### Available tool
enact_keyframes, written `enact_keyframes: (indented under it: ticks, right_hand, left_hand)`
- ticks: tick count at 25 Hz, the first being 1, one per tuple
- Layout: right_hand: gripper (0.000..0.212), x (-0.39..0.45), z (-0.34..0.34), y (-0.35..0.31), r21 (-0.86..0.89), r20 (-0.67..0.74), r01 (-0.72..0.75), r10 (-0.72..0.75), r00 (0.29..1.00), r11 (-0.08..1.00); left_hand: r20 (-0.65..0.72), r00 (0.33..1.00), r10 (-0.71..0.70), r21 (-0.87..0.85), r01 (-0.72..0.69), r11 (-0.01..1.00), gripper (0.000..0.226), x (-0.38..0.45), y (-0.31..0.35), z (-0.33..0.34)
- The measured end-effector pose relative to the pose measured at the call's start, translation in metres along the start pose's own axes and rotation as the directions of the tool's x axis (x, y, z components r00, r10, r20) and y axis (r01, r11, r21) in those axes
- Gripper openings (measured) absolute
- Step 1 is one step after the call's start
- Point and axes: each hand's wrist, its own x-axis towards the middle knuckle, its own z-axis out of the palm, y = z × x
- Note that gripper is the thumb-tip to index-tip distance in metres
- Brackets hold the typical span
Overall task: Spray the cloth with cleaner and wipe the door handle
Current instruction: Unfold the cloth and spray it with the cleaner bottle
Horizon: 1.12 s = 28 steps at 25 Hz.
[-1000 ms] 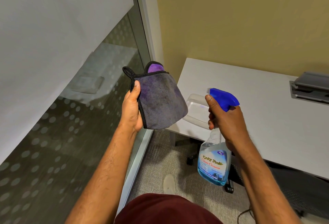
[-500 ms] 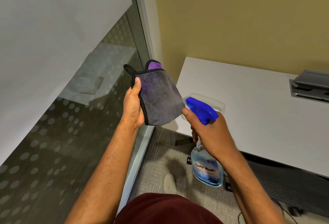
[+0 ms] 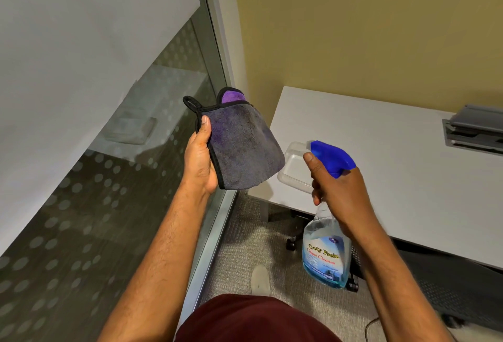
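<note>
My left hand [image 3: 200, 160] holds up a folded grey and purple cloth [image 3: 242, 148] with black trim, its face turned to the right. My right hand [image 3: 340, 192] grips the neck of a clear spray bottle [image 3: 325, 257] of blue glass cleaner. Its blue trigger head [image 3: 330, 158] points left at the cloth, a short gap away, with my forefinger by the nozzle. No door handle is in view.
A frosted, dotted glass partition [image 3: 95, 178] with a metal frame runs along the left. A white desk [image 3: 394, 164] stands to the right, carrying a clear plastic tray [image 3: 292, 169] at its near corner and a grey cable box [image 3: 475, 129]. A chair base sits below on carpet.
The spray bottle moved in close to the cloth half a second ago, then drew back right a little. The cloth has stayed held up in my left hand.
</note>
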Motion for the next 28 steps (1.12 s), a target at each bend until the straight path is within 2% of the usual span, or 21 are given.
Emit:
enact_keyframes:
  ticks: [5, 8, 11, 15, 18, 23, 28]
  right_hand:
    - [0.035, 0.013, -0.006, 0.005, 0.118, -0.072, 0.026, -0.018, 0.997, 0.993]
    - [0.022, 0.023, -0.013, -0.004, 0.157, -0.174, 0.119, -0.091, 0.981, 0.98]
    - [0.011, 0.042, -0.021, -0.012, 0.122, -0.247, 0.25, -0.215, 0.945, 0.96]
    - [0.03, 0.087, -0.019, 0.009, 0.009, -0.294, 0.329, -0.312, 0.903, 0.944]
    - [0.042, 0.124, -0.016, 0.047, -0.051, -0.289, 0.287, -0.29, 0.913, 0.956]
    - [0.045, 0.163, -0.01, 0.096, -0.152, -0.313, 0.171, -0.212, 0.926, 0.973]
    - [0.05, 0.177, -0.01, 0.132, -0.155, -0.339, 0.101, -0.149, 0.929, 0.983]
  left_hand:
    - [0.019, 1.0, -0.006, 0.003, 0.006, 1.0, 0.053, 0.003, -0.001, 0.001]
    - [0.008, 1.0, -0.015, 0.035, 0.015, 0.999, 0.048, 0.004, -0.005, 0.001]
    - [0.031, 0.999, -0.021, 0.064, 0.019, 0.998, 0.035, 0.003, -0.012, -0.002]
    - [0.052, 0.997, -0.052, 0.093, 0.048, 0.995, 0.033, 0.003, -0.023, -0.004]
    - [0.052, 0.996, -0.075, 0.11, 0.069, 0.992, 0.034, 0.003, -0.029, -0.006]
    - [0.072, 0.993, -0.094, 0.128, 0.085, 0.988, 0.033, 0.003, -0.038, -0.012]
    - [0.077, 0.989, -0.125, 0.15, 0.113, 0.982, 0.042, 0.001, -0.046, -0.02]
